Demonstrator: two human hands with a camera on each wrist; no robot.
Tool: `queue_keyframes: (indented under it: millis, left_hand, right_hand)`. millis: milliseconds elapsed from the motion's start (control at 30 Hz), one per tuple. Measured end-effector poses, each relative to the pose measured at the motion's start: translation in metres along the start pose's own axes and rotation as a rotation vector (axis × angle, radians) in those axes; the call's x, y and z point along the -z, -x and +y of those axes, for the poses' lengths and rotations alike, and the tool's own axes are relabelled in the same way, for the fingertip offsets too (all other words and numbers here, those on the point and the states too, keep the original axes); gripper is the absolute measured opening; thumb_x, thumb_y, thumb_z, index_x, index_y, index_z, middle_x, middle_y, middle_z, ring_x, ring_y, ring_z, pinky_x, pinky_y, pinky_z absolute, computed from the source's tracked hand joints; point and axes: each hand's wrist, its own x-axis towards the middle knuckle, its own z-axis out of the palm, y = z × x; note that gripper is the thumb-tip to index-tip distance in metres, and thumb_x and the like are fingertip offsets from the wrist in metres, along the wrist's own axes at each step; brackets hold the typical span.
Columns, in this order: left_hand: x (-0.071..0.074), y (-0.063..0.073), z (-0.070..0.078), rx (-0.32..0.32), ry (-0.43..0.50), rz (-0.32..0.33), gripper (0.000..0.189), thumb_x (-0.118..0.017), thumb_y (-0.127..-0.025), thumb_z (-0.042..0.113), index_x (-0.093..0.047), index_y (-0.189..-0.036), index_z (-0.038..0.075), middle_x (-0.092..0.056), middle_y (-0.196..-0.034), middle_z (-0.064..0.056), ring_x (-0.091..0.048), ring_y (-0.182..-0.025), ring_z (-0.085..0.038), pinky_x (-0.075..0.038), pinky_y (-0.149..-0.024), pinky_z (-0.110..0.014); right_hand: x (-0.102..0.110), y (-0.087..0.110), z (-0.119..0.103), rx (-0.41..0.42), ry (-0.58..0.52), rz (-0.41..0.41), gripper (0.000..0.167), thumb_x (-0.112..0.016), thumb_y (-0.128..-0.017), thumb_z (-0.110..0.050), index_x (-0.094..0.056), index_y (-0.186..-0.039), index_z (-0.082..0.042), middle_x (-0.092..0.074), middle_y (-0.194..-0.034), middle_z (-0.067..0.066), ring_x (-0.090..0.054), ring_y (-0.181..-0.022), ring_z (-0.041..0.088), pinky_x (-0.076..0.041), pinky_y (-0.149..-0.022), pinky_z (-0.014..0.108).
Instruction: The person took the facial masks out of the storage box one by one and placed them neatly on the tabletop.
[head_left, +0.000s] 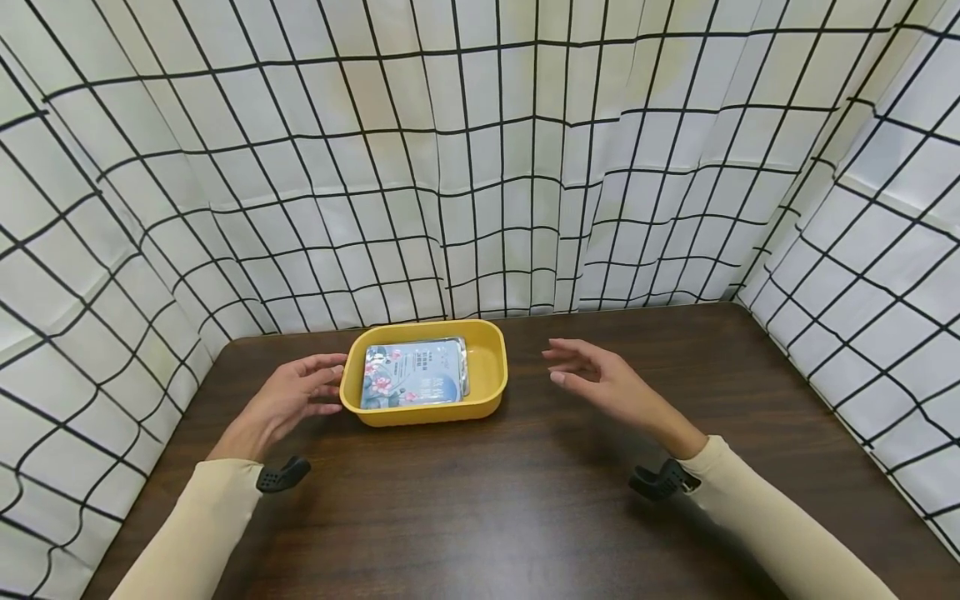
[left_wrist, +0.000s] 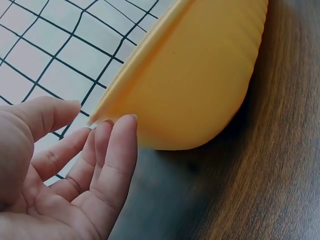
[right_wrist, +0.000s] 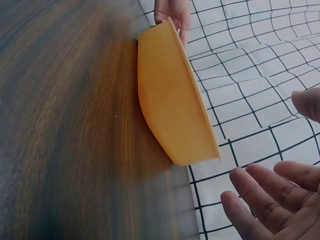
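Observation:
A yellow oblong basin (head_left: 487, 367) stands on the dark wooden table, toward its far side. In it lie flat sachets with a light-blue floral print (head_left: 412, 373); the top one covers most of those below. My left hand (head_left: 294, 398) is at the basin's left end, fingers loosely bent beside the rim. In the left wrist view the fingertips (left_wrist: 129, 122) come right up to the basin wall (left_wrist: 200, 75); whether they touch it I cannot tell. Off to the basin's right, my right hand (head_left: 600, 382) hovers with relaxed, spread fingers, holding nothing and apart from the basin.
The brown table (head_left: 450, 517) extends in front of the basin and to its right. White curtains with a black grid (head_left: 510, 167) enclose the back and both sides. Each wrist carries a black strap, one of them on the left wrist (head_left: 283, 475).

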Motion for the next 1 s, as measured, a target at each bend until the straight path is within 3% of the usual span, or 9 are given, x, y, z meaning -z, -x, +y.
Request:
queue_keyframes:
  millis: [167,333,533,1000]
  left_hand:
    - [0.003,0.001,0.000,0.006,0.079,-0.046,0.068,-0.066,-0.099,0.032,-0.037,-0.155,0.006,-0.059,-0.133,-0.007,-0.068,-0.103,-0.016,-0.059,-0.090,-0.034]
    - [0.005,0.003,-0.002,-0.014,0.158,-0.081,0.070,-0.067,-0.099,0.022,-0.033,-0.157,0.004,-0.064,-0.123,-0.002,-0.069,-0.102,-0.015,-0.058,-0.090,-0.031]
    - [0.007,0.003,-0.004,-0.020,0.224,-0.114,0.067,-0.064,-0.100,0.012,-0.031,-0.159,0.006,-0.064,-0.120,-0.004,-0.068,-0.104,-0.016,-0.057,-0.092,-0.031]
    - [0.007,0.002,-0.003,0.012,0.294,-0.123,0.066,-0.063,-0.101,0.010,-0.032,-0.159,0.009,-0.066,-0.114,-0.002,-0.069,-0.100,-0.016,-0.058,-0.092,-0.034]
  right_hand:
    - [-0.002,-0.006,-0.003,-0.007,-0.010,-0.008,0.054,-0.063,-0.100,-0.043,-0.047,-0.149,-0.029,-0.059,-0.143,-0.006,-0.060,-0.125,0.015,-0.051,-0.102,0.049]
    - [-0.005,-0.011,-0.003,-0.008,-0.035,-0.015,0.054,-0.063,-0.100,-0.043,-0.047,-0.149,-0.028,-0.059,-0.143,-0.006,-0.061,-0.124,0.015,-0.052,-0.101,0.048]
    - [-0.008,-0.017,-0.005,0.004,-0.051,-0.019,0.053,-0.063,-0.100,-0.043,-0.048,-0.149,-0.028,-0.060,-0.143,-0.002,-0.061,-0.124,0.015,-0.052,-0.101,0.049]
    - [-0.019,-0.030,-0.014,0.015,-0.067,-0.050,0.053,-0.063,-0.100,-0.041,-0.048,-0.149,-0.024,-0.059,-0.144,-0.002,-0.060,-0.125,0.019,-0.052,-0.102,0.048]
